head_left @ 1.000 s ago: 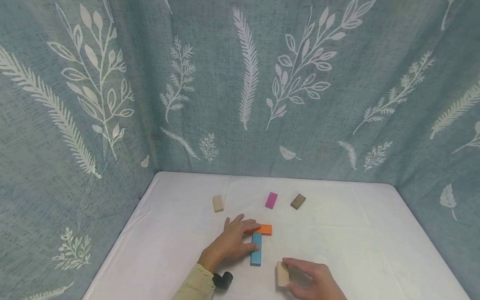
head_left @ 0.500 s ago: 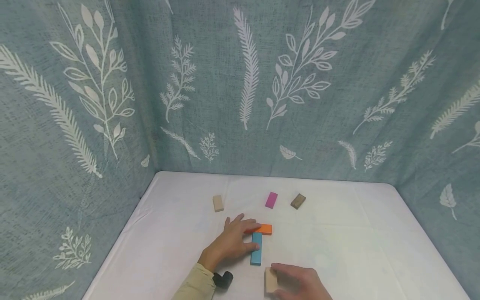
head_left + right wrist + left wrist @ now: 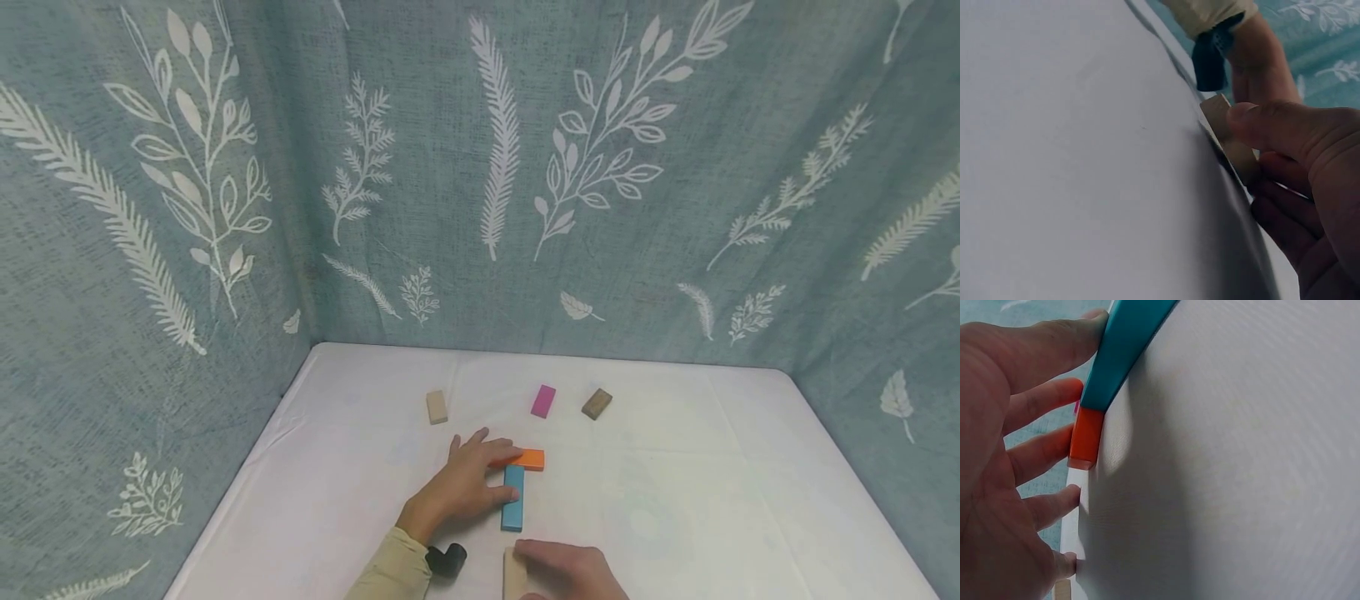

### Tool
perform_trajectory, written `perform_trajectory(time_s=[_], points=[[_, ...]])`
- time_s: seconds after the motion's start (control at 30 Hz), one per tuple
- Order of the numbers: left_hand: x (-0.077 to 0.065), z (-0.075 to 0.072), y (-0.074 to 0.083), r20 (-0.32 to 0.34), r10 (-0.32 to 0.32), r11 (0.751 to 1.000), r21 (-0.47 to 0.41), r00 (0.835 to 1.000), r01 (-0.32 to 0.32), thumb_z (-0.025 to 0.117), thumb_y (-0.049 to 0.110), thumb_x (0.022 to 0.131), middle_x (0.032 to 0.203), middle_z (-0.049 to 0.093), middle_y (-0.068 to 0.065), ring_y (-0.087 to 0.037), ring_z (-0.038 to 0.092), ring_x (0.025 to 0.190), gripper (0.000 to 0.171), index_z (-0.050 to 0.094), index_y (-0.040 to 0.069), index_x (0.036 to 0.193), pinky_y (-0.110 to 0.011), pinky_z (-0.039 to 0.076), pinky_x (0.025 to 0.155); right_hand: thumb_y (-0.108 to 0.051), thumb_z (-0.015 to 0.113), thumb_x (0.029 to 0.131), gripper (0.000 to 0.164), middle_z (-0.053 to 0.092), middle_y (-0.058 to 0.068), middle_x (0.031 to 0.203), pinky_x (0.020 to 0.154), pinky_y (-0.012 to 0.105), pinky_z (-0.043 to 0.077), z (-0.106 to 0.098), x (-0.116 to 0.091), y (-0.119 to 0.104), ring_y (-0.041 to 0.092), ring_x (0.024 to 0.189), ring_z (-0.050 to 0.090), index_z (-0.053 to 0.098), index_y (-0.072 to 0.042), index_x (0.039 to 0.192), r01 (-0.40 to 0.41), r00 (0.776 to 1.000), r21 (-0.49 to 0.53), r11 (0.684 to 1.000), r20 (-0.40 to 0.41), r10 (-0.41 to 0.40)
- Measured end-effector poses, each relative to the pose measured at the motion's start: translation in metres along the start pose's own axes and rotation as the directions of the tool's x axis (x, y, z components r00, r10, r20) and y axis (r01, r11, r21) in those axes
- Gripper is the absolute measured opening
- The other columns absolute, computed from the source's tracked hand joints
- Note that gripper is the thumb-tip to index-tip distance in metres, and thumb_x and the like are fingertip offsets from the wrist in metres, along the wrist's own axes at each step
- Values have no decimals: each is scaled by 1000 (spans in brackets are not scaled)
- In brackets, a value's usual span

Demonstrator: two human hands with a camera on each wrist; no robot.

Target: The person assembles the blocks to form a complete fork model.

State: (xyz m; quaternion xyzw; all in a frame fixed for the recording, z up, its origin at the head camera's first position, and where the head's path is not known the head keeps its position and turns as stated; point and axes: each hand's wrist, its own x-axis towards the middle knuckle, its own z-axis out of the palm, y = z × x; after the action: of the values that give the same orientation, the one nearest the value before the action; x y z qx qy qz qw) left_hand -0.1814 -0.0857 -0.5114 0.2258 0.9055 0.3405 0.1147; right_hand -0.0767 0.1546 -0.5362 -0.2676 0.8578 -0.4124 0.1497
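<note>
In the head view, my left hand (image 3: pixel 467 479) lies spread over two blocks at the middle of the table. Its thumb rests on a blue block (image 3: pixel 513 518), and its fingers touch an orange block (image 3: pixel 533 459) lying crosswise at the blue block's far end. The left wrist view shows the blue block (image 3: pixel 1124 347) against the orange block (image 3: pixel 1085 439), with the fingers extended. Nearer the front, my right hand (image 3: pixel 577 571) pinches a pale wooden block (image 3: pixel 514 575) between thumb and fingers; in the right wrist view this wooden block (image 3: pixel 1241 159) is partly hidden by the thumb.
Farther back on the white table (image 3: pixel 675 483) lie another pale wooden block (image 3: pixel 437 407), a magenta block (image 3: pixel 543 401) and a brown block (image 3: pixel 597 403). A black wrist-worn device (image 3: pixel 447 561) sits by the left sleeve (image 3: pixel 393 571). A patterned curtain (image 3: pixel 450 167) borders the table.
My right hand has moved left and toward the front edge with the wooden block, now just in front of the blue block's near end. The left hand stays in place.
</note>
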Motion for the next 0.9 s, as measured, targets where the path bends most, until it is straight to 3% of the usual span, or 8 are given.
perform_trajectory(time_s=[0.37, 0.63, 0.9], points=[[2, 0, 0, -1, -5, 1000, 4, 1000, 5, 88, 32, 94, 161, 61, -10, -45, 30, 166, 61, 69, 18, 150, -81, 7, 131, -53, 69, 106, 62, 70, 1, 151, 118, 41, 55, 4, -2, -5, 21, 144, 64, 64, -12, 152, -38, 999, -13, 999, 3, 38], [3, 1, -1, 0, -3, 1000, 11, 1000, 3, 88, 33, 94, 161, 61, -10, -45, 30, 166, 61, 68, 18, 150, -80, 7, 131, -47, 81, 98, 64, 68, -6, 152, 118, 40, 55, 7, -14, -16, 15, 144, 61, 64, -18, 152, -139, 990, 80, 987, 36, 137], [2, 2, -1, 0, -8, 1000, 12, 1000, 8, 87, 33, 94, 162, 60, -9, -44, 29, 166, 60, 68, 20, 150, -78, 7, 132, -46, 72, 105, 52, 71, -7, 147, 116, 42, 56, 11, -13, -19, 17, 140, 64, 68, -18, 149, -139, 990, 50, 989, 7, 139]])
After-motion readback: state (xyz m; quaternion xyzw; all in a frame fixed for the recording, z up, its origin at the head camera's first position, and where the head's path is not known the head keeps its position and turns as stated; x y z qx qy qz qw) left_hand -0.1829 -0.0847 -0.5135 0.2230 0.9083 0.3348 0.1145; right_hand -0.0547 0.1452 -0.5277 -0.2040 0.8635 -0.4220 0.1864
